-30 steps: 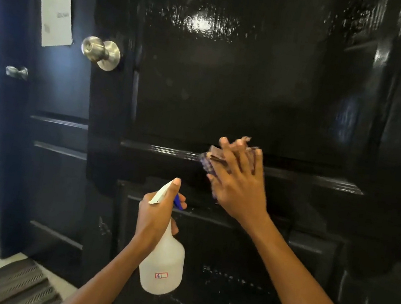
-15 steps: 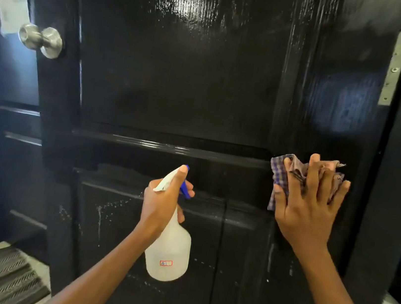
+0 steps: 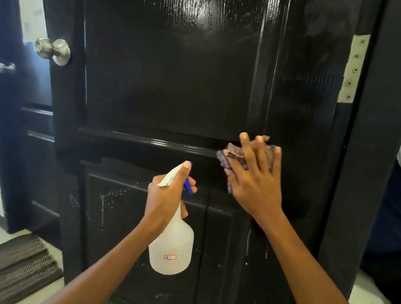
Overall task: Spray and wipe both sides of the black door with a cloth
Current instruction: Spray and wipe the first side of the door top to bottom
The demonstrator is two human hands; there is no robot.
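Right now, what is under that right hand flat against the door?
Under the right hand lies a purple checked cloth, pressed against the black door at its middle rail. Only the cloth's left edge and top show; the rest, and the door surface beneath, are covered.

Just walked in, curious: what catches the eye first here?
A glossy black door fills the view, its lower panels streaked white. The right hand presses a checked cloth on the middle rail; the left hand grips a translucent spray bottle below it.
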